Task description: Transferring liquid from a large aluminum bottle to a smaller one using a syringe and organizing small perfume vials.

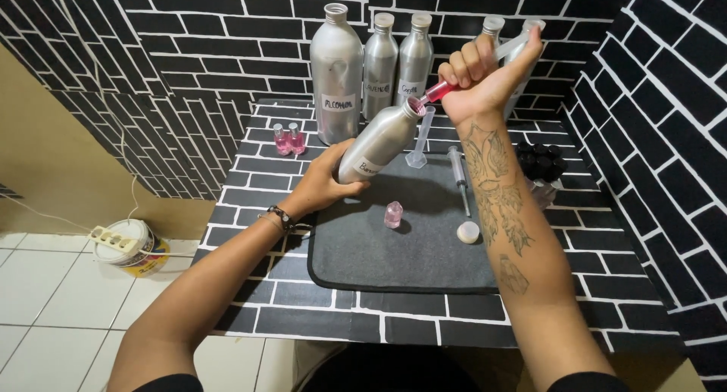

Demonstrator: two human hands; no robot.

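On the counter (250,301), a grey mat (394,263) carries a small pink vial (393,214) and a white cap (469,232). Further back, the left hand (326,181) wraps the tilted aluminium bottle (379,142); the right hand (485,78) is clenched on a syringe (438,91) of pink liquid at the bottle's mouth. Judging by this, liquid is being transferred between them; next calls for a steady plunger.
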